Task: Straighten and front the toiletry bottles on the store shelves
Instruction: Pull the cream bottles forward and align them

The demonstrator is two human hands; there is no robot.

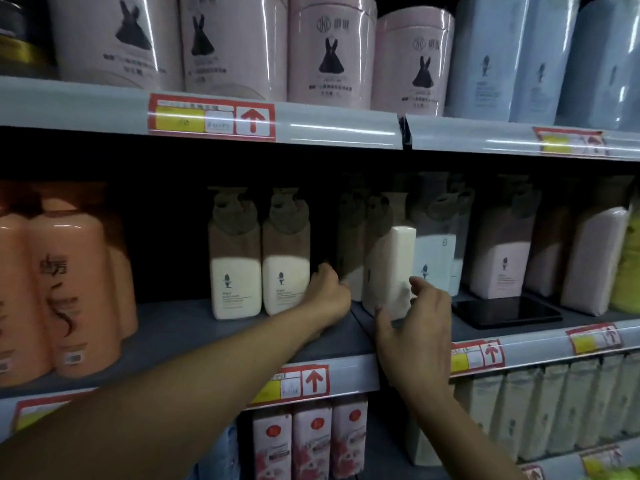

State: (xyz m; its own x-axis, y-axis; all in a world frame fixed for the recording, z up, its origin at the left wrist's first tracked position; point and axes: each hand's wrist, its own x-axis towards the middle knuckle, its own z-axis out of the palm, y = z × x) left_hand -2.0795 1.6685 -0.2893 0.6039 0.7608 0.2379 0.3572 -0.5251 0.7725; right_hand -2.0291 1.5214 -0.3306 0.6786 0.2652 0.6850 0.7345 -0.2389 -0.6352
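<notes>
On the middle shelf (173,336) two cream pump bottles (235,271) stand side by side, labels facing out. Right of them a third cream bottle (393,258) is turned edge-on. My right hand (414,318) holds its base, thumb on the left and fingers on the right. My left hand (329,292) reaches deeper into the gap and grips a shadowed bottle (349,237) standing further back; its fingertips are hidden. A pale blue bottle (433,258) and a pink bottle (498,261) stand to the right.
A black flat device (505,311) lies on the shelf in front of the pink bottle. Orange bottles (69,289) fill the left end. Pink canisters (329,50) sit on the shelf above, red-and-white bottles (311,441) on the one below.
</notes>
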